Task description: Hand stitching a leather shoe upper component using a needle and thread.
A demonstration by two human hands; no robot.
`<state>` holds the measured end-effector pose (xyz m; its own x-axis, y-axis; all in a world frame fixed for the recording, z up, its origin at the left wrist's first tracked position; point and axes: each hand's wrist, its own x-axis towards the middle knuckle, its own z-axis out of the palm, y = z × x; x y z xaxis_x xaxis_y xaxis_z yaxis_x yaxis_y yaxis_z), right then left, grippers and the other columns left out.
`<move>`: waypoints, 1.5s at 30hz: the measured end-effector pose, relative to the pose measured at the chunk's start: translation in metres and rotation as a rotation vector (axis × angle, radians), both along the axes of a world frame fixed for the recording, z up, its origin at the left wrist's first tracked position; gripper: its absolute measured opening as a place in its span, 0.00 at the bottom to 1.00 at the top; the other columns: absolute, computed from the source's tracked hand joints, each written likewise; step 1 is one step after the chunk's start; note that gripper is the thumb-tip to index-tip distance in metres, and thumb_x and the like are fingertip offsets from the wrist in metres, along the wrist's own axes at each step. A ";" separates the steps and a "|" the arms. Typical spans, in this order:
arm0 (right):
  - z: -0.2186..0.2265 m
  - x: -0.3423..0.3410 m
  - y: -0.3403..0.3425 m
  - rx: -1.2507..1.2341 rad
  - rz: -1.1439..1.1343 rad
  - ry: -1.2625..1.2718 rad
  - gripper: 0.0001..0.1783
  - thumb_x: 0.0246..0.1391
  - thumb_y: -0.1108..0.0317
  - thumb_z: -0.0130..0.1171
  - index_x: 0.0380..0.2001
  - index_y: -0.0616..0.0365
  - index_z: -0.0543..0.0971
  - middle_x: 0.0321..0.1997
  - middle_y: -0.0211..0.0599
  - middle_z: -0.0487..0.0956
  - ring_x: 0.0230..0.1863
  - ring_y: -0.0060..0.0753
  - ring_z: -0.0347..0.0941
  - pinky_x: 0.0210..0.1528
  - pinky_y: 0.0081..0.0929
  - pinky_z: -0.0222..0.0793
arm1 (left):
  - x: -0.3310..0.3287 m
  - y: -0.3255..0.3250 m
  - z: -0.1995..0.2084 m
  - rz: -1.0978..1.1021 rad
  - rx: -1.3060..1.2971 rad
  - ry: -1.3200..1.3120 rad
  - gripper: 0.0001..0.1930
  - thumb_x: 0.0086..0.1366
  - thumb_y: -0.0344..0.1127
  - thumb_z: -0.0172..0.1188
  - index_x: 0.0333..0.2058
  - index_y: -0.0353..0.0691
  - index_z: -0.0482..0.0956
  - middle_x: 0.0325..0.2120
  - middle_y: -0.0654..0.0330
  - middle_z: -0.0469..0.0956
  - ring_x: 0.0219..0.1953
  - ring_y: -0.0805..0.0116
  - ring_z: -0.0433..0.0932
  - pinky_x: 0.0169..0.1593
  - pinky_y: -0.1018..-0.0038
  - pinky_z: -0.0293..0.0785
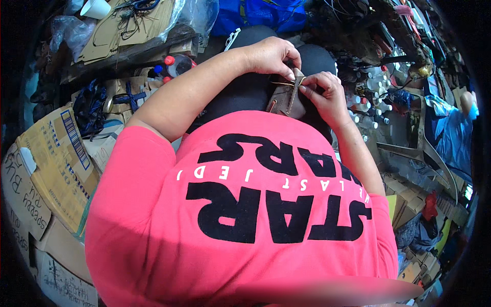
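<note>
Above my lap a brown leather piece [287,98], which looks like part of a shoe upper, stands between my thighs with a line of stitches down its middle. A pale yellow thread [280,83] runs across its top edge. My left hand [276,56] is bent over the top of the leather, thumb and fingers pinched near the thread. On the other side my right hand [326,96] is closed, its thumb and forefinger gripping the leather's upper edge beside the thread. Whether a needle is in my left fingers is too small to tell.
Flat brown card shapes with scissors [146,5] lie on a bench at upper left, beside a white cup [95,8]. Red-capped bottles [179,65] stand below it. Several small white bottles [376,92] are at right. Cardboard boxes [59,163] crowd the left.
</note>
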<state>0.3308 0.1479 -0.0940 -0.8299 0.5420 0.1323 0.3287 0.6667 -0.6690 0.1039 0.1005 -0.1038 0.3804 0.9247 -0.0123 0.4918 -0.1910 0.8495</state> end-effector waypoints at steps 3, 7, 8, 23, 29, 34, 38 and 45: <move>0.003 0.008 -0.009 0.139 0.052 0.020 0.12 0.44 0.69 0.64 0.35 0.45 0.81 0.28 0.26 0.74 0.35 0.33 0.70 0.45 0.33 0.57 | 0.006 -0.021 -0.004 0.191 0.280 0.096 0.15 0.54 0.30 0.63 0.42 0.41 0.79 0.35 0.55 0.74 0.38 0.60 0.73 0.43 0.69 0.70; 0.001 0.018 -0.014 0.171 0.031 0.028 0.16 0.44 0.73 0.62 0.38 0.42 0.82 0.29 0.26 0.74 0.37 0.33 0.70 0.46 0.32 0.56 | 0.002 -0.051 0.016 0.298 0.239 0.114 0.21 0.57 0.20 0.55 0.49 0.46 0.77 0.33 0.56 0.71 0.40 0.61 0.72 0.46 0.71 0.70; 0.001 0.018 -0.009 0.168 0.029 0.030 0.16 0.44 0.73 0.62 0.38 0.42 0.82 0.29 0.26 0.74 0.37 0.33 0.70 0.46 0.32 0.56 | 0.001 -0.056 0.022 0.295 0.235 0.117 0.21 0.57 0.20 0.55 0.49 0.46 0.77 0.33 0.56 0.71 0.40 0.61 0.72 0.46 0.71 0.70; 0.003 0.001 0.023 -0.101 0.135 -0.105 0.19 0.40 0.85 0.54 0.33 0.50 0.82 0.29 0.25 0.70 0.36 0.28 0.64 0.42 0.23 0.59 | 0.005 -0.068 0.019 0.376 0.390 0.194 0.06 0.51 0.31 0.67 0.30 0.48 0.85 0.22 0.63 0.68 0.30 0.63 0.69 0.35 0.68 0.66; 0.003 0.002 0.023 -0.074 0.136 -0.110 0.17 0.42 0.83 0.56 0.33 0.50 0.83 0.29 0.25 0.71 0.36 0.27 0.64 0.42 0.24 0.59 | 0.006 -0.068 0.022 0.330 0.418 0.203 0.06 0.51 0.29 0.66 0.29 0.46 0.84 0.22 0.60 0.68 0.30 0.61 0.69 0.35 0.67 0.66; 0.003 0.003 0.023 -0.049 0.158 -0.103 0.13 0.44 0.78 0.62 0.34 0.50 0.84 0.27 0.26 0.72 0.34 0.27 0.65 0.41 0.24 0.59 | 0.017 -0.069 0.027 0.293 0.503 0.296 0.06 0.51 0.29 0.65 0.29 0.45 0.83 0.23 0.61 0.68 0.32 0.60 0.69 0.38 0.66 0.65; 0.000 0.006 0.025 -0.102 0.170 -0.067 0.13 0.44 0.76 0.63 0.36 0.49 0.85 0.25 0.25 0.72 0.32 0.27 0.66 0.41 0.24 0.59 | 0.007 -0.073 0.020 0.289 0.418 0.272 0.09 0.52 0.30 0.65 0.33 0.51 0.85 0.23 0.64 0.69 0.34 0.64 0.69 0.42 0.67 0.63; -0.003 0.002 0.025 -0.145 0.163 -0.063 0.14 0.44 0.76 0.63 0.36 0.50 0.85 0.25 0.26 0.73 0.32 0.25 0.66 0.40 0.22 0.60 | -0.002 -0.069 0.001 0.328 0.348 0.207 0.10 0.52 0.31 0.65 0.33 0.54 0.86 0.22 0.69 0.70 0.35 0.68 0.70 0.45 0.68 0.61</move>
